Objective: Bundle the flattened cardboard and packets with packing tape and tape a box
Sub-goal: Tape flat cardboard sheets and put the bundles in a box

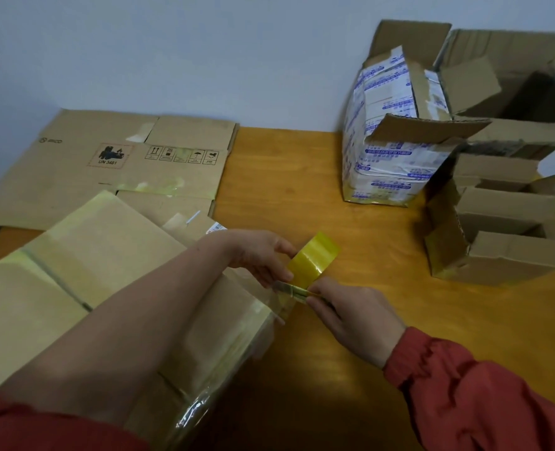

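Packing tape roll point(315, 255), yellow, is gripped in the left hand point(260, 255), just off the cardboard bundle point(100, 242). Beside it, the right hand point(354, 317) pinches a thin tool point(289, 288) against the tape strip. The wooden table point(302, 177) stretches beyond the hands. Open boxes point(513, 203) stand well off to the right, and flat cardboard point(107, 164) lies against the pale wall point(172, 43).

Bare tabletop point(286, 177) between cardboard point(107, 164) and boxes point(396, 164)

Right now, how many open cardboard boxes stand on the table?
3: a print-taped box at back right, a plain box right of it, a divider box in front. Others may be hidden.
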